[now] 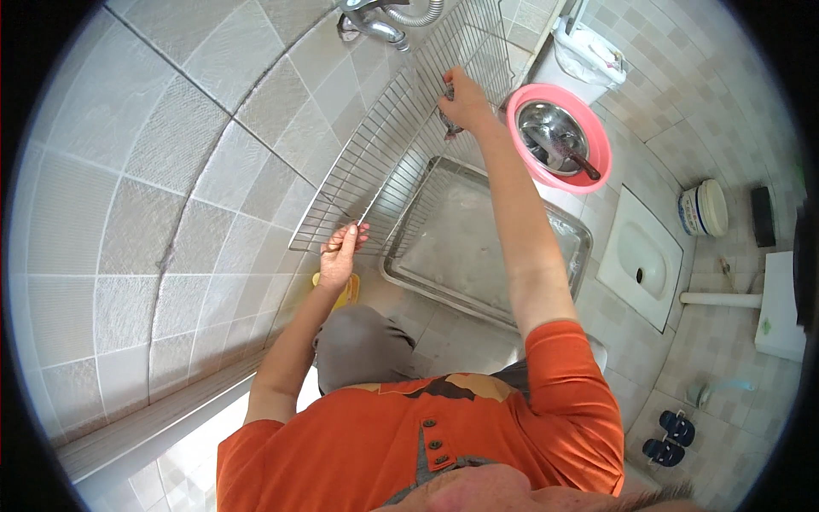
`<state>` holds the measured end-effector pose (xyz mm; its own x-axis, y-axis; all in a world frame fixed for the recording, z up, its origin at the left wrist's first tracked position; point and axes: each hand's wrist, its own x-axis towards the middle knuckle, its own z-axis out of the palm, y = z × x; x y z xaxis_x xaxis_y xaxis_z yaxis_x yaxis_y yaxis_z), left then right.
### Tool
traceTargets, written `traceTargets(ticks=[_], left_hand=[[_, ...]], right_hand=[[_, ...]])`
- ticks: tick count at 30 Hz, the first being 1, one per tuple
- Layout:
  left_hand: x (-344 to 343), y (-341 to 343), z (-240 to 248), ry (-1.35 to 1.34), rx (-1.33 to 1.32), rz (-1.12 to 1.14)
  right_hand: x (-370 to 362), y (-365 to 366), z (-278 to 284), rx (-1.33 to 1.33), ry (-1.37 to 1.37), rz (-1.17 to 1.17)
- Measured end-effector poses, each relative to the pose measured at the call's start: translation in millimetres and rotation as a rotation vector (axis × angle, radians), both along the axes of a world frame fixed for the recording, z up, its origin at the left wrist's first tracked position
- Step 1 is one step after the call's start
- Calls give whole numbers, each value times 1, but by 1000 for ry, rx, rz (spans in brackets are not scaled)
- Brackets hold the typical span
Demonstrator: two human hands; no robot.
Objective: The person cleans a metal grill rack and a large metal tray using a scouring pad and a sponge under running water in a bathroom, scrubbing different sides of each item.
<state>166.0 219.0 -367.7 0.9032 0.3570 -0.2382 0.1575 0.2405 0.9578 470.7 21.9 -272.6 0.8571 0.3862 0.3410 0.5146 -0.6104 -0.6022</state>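
Observation:
A long wire rack (350,183) leans against the tiled wall on the left, tilted, with its bars running away from me. My left hand (339,256) is closed on the near end of its frame, thumb on top. Farther up the same rack, my right hand (471,107) presses a grey, shiny pad (449,111) that looks like a steel wool scourer against the bars. Its fingers are curled round it and partly hide it. Below the rack lies a large shallow metal tray (461,230) with cloudy liquid in it.
A pink basin (604,141) holds a steel bowl (533,115) with a dark-handled utensil, beside a lined white bin (580,77). A tap (375,26) juts from the wall. Rightward are a squat toilet (636,239), a white bucket (704,207) and dark slippers (670,439).

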Motion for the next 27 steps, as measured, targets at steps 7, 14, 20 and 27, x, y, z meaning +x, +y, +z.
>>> traceTargets(ticks=[7,14,20,27], left_hand=[[30,-6,25,-154,-61,-25],[60,-36,50,-157,101,-104],[60,-28,38,-146,88,-35],[58,-36,43,-153,142,-57]], right_hand=[[7,2,-2,169,-25,55],[-46,66,-3,395,-194,-147],[-123,56,-80,288,-246,-21],[-96,16,-104,180,190,-366]])
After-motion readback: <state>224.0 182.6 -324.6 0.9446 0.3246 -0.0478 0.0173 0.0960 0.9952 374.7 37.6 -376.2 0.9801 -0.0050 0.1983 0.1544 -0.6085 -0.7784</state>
